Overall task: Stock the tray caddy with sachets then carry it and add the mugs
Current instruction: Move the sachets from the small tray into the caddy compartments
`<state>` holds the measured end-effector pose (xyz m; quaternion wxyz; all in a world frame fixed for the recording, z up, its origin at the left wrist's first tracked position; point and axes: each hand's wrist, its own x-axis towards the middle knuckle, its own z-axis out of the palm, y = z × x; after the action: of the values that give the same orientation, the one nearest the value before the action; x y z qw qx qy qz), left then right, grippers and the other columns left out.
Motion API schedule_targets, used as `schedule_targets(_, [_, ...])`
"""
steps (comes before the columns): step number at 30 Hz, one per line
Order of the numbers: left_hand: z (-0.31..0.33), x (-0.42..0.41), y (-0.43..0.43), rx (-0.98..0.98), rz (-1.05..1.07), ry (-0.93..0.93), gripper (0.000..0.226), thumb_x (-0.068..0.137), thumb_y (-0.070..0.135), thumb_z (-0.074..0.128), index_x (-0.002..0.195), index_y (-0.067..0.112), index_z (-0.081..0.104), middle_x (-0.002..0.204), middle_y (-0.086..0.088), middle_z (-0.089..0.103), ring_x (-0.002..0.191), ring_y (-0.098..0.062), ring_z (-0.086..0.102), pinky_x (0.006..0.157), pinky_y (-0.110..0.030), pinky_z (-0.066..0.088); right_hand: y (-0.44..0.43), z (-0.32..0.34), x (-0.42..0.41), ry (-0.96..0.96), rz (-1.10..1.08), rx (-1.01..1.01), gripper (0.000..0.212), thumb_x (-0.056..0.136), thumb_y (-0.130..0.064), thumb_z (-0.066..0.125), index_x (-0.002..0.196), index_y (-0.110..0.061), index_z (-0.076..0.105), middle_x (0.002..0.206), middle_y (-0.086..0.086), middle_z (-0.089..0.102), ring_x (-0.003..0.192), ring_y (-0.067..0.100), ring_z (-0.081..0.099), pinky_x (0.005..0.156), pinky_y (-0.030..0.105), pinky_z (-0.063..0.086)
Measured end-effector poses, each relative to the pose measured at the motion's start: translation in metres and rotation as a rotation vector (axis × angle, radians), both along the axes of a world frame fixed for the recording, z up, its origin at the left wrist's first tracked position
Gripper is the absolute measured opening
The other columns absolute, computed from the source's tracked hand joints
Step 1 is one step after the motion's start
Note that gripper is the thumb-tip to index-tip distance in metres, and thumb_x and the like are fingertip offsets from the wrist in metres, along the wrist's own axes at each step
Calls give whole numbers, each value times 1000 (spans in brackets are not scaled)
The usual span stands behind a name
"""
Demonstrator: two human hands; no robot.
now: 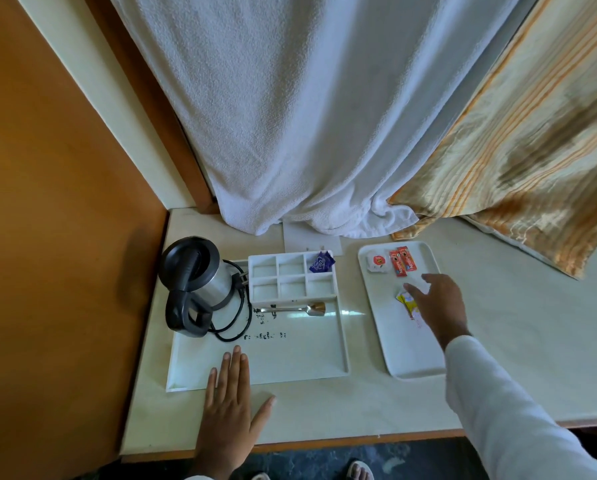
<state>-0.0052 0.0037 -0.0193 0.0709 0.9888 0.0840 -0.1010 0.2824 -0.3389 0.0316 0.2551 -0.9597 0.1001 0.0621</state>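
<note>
A white caddy [292, 299] with six compartments stands at the back of a large white tray [342, 344]. A blue sachet [321, 262] lies in its back right compartment; the others look empty. To the right, a smaller white tray [387, 351] holds a white round sachet [376, 262], two red stick sachets [403, 260] and yellow sachets [407, 301]. My right hand [439, 306] hovers over the yellow sachets, fingers spread, touching or almost touching them. My left hand [229, 407] lies flat and open on the large tray's front edge. No mugs are in view.
A black and steel kettle [195, 275] with a coiled cord [236, 320] stands on the large tray's left. A metal spoon [297, 309] lies in front of the caddy. A white towel [307, 133] and a striped curtain [518, 150] hang behind the counter. A brown wall [48, 237] bounds the left.
</note>
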Motion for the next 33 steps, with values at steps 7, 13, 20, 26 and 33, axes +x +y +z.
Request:
schedule_targets(7, [-1,1,1,13,-4,16,97,93,73,32,158,2,19,169,-17,14,155,-34,19,122,-54,20,-3,10,6,176,219,-124,27,84,-24,85,68,-12,67,79,14,66,81,35,62,70,35,47])
schedule_targets(13, [-5,1,1,11,4,24,97,93,74,29,159,4,15,170,-15,11,156,-33,18,122,-53,20,-1,4,6,242,111,15,29,73,-14,93,97,-9,76,94,11,75,88,29,69,69,28,51])
schedule_targets(20, [-6,0,1,-1,10,11,97,94,74,31,160,5,14,171,-15,10,156,-32,17,122,-52,18,13,31,6,310,34,376,17,77,-15,91,84,-9,77,76,7,73,71,22,65,69,34,53])
schedule_targets(26, [-6,-1,0,-2,17,14,97,94,74,32,160,7,9,172,-12,5,158,-29,12,123,-51,16,96,66,-1,263,48,803,19,82,-13,87,85,-11,68,75,5,74,65,14,72,59,23,58])
schedule_targets(33, [-4,0,1,7,13,17,96,94,73,31,160,5,13,171,-14,9,156,-31,18,122,-50,17,147,22,-23,189,-176,724,19,81,-20,85,76,-14,67,72,4,77,74,26,77,68,38,64])
